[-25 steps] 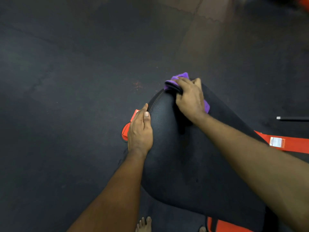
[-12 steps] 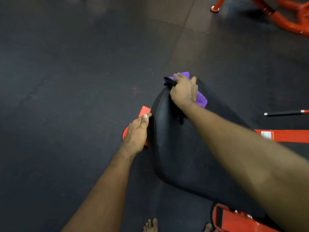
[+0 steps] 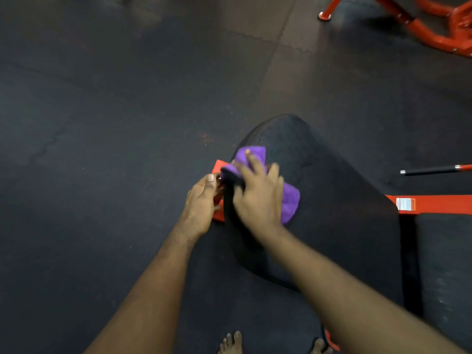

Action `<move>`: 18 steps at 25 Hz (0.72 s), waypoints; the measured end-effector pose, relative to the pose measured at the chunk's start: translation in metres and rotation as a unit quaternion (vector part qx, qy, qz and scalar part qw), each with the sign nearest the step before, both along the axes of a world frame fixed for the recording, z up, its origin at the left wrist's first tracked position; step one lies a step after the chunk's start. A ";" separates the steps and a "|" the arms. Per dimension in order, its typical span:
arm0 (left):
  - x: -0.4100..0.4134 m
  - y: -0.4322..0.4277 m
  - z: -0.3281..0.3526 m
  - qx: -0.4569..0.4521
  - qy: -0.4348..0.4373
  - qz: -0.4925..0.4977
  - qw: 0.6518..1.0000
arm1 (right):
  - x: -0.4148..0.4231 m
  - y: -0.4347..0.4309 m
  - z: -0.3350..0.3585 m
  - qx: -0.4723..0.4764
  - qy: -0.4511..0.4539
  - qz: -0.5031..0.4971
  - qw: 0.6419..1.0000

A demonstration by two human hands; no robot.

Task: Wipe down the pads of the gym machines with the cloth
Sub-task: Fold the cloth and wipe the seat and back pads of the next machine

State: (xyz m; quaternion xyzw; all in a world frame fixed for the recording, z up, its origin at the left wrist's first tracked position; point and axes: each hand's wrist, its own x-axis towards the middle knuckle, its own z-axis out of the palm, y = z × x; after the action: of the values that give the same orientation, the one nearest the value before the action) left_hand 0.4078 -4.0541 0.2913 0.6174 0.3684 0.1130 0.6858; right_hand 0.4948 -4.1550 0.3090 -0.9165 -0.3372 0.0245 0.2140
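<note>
Purple cloth (image 3: 290, 200) pressed onto the black pad (image 3: 332, 200) near its left edge.
The right hand (image 3: 258, 198) lies flat on the cloth, fingers spread and fairly straight, pushing it against the pad's upper face. The left hand (image 3: 201, 200), loosely open and holding nothing, sits at the pad's left edge beside the orange frame (image 3: 434, 204); blur leaves it unclear whether its fingertips touch pad or frame.
</note>
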 end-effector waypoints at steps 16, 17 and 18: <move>-0.007 -0.013 0.014 0.087 0.033 -0.030 0.995 | -0.100 -0.130 -0.051 0.057 0.022 0.048 0.997; -0.006 -0.012 0.014 0.086 0.040 -0.031 0.995 | -0.099 -0.132 -0.052 0.055 0.022 0.048 0.997; -0.006 -0.011 0.013 0.085 0.042 -0.030 0.995 | -0.089 -0.122 -0.049 0.062 0.018 0.043 0.997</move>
State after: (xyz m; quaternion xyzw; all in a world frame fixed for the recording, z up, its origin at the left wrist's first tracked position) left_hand 0.4019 -4.0649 0.3043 0.6882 0.3673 0.0976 0.6180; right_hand 0.4059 -4.2766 0.2598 -0.8856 -0.3728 0.0293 0.2755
